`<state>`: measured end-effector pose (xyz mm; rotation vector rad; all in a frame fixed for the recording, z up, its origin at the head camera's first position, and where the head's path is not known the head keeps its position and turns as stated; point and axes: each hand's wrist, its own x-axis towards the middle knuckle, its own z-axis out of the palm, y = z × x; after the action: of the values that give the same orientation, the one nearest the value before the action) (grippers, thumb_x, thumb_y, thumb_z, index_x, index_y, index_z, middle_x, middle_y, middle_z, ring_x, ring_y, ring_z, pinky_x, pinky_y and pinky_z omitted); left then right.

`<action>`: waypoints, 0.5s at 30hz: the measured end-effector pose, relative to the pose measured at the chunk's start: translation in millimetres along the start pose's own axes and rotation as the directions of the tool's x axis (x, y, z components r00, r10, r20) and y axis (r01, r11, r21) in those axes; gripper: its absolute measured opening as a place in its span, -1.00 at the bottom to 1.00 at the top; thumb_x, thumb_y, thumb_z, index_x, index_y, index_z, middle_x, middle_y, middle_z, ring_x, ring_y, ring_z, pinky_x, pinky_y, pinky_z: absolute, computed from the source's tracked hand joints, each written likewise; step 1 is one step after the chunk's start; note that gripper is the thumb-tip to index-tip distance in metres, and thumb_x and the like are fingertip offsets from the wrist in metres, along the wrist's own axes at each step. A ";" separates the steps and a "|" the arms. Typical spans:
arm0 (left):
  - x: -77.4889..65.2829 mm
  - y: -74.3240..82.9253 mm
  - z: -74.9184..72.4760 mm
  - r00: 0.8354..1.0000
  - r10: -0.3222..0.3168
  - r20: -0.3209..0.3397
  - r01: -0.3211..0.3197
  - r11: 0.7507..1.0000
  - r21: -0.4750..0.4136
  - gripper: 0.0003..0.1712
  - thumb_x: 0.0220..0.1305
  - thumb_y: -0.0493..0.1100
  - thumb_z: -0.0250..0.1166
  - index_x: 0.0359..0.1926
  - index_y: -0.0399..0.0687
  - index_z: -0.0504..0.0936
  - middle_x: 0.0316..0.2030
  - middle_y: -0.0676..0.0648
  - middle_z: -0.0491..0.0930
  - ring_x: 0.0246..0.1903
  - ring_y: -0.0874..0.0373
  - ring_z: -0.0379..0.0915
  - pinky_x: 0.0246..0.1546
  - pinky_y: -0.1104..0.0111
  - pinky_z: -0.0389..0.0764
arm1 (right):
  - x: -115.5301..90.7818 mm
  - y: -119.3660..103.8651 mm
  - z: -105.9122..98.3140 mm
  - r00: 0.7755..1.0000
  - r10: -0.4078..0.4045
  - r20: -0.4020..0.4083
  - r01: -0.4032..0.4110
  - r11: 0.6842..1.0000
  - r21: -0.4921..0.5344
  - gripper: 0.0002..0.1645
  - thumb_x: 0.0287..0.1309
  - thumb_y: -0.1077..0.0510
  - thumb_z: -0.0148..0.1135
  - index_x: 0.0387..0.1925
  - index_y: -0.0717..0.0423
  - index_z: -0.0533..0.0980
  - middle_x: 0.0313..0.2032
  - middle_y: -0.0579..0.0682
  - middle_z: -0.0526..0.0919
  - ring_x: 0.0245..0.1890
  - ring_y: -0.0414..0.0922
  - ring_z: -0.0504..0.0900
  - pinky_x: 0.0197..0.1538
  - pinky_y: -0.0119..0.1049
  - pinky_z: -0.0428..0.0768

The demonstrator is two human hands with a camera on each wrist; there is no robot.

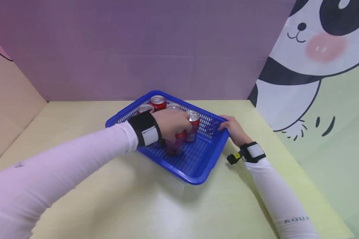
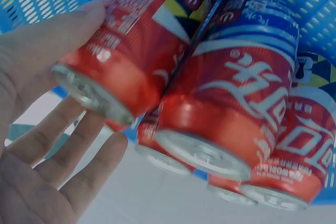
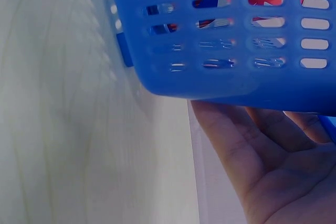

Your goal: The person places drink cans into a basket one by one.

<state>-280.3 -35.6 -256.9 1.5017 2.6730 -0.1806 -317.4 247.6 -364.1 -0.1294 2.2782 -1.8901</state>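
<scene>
A blue plastic basket (image 1: 194, 171) with slotted walls stands on the table, turned at an angle. Red soda cans (image 1: 158, 102) stand grouped inside it, their silver tops up. My left hand (image 1: 172, 123) reaches over them from the left and holds a can (image 1: 175, 146) at the front of the group. In the left wrist view the thumb lies along that can (image 2: 134, 51), and the other fingers spread past its far side. My right hand (image 1: 231, 128) grips the basket's rim at the right corner; in the right wrist view its fingers (image 3: 231, 135) meet the rim.
The pale yellow table (image 1: 77, 199) runs back to a purple wall panel (image 1: 137, 49). A panda picture (image 1: 317, 66) covers the right wall. Inside the basket, bare floor (image 1: 197, 156) shows right of the cans. Straps with small cameras sit on both wrists.
</scene>
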 end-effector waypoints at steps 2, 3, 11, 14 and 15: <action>-5.5 -3.0 -3.3 0.999 -0.023 -0.040 0.022 1.000 -0.014 -0.60 0.02 -0.17 0.54 -0.05 0.08 0.74 -0.10 -0.03 0.60 -0.09 0.07 0.49 -0.09 0.19 0.58 | 0.5 0.0 -0.4 1.000 0.002 -0.004 -0.002 1.000 -0.002 -0.46 0.02 0.45 -0.02 0.13 0.43 0.40 -0.04 0.21 0.57 -0.13 -0.07 0.61 -0.10 -0.30 0.62; -10.1 -5.0 -5.0 0.997 -0.039 -0.062 0.037 0.999 -0.026 -0.64 0.08 -0.15 0.50 -0.04 0.06 0.74 -0.09 -0.03 0.59 -0.09 0.07 0.48 -0.09 0.20 0.58 | 1.1 0.4 -0.4 1.000 0.002 -0.004 -0.002 1.000 0.000 -0.46 0.02 0.45 -0.02 0.13 0.42 0.40 -0.05 0.20 0.58 -0.13 -0.08 0.61 -0.11 -0.30 0.62; -80.5 -38.7 -8.2 0.920 -0.199 -0.338 0.160 0.977 -0.141 -0.64 0.30 0.01 0.33 0.03 -0.05 0.69 -0.03 -0.11 0.56 -0.05 -0.01 0.49 -0.12 0.09 0.61 | 2.4 6.0 -7.0 1.000 0.000 0.026 0.000 0.999 -0.035 -0.47 0.13 0.39 0.10 0.17 0.44 0.38 -0.06 0.20 0.59 -0.16 -0.12 0.62 -0.13 -0.31 0.63; -112.7 -57.0 1.5 0.873 -0.280 -0.400 0.216 0.956 -0.199 -0.62 0.32 -0.01 0.31 0.05 -0.13 0.67 -0.04 -0.16 0.56 -0.06 -0.06 0.51 -0.11 0.02 0.60 | 1.6 4.5 -12.2 0.999 -0.005 0.041 0.011 0.989 -0.149 -0.48 0.28 0.19 0.18 0.22 0.35 0.40 0.01 0.23 0.57 -0.12 -0.09 0.61 -0.08 -0.30 0.61; -122.8 -62.4 5.9 0.858 -0.310 -0.409 0.239 0.947 -0.215 -0.59 0.33 -0.01 0.30 0.08 -0.15 0.65 -0.02 -0.18 0.55 -0.03 -0.10 0.49 -0.05 -0.02 0.57 | 1.0 3.4 -14.9 0.999 -0.013 0.044 0.021 0.983 -0.184 -0.46 0.32 0.11 0.19 0.23 0.33 0.40 0.03 0.25 0.56 -0.11 -0.08 0.61 -0.07 -0.29 0.60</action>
<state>-269.7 -172.4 -244.0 1.2219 3.1531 0.4008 -321.1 262.4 -364.9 -0.2114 2.4275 -1.6632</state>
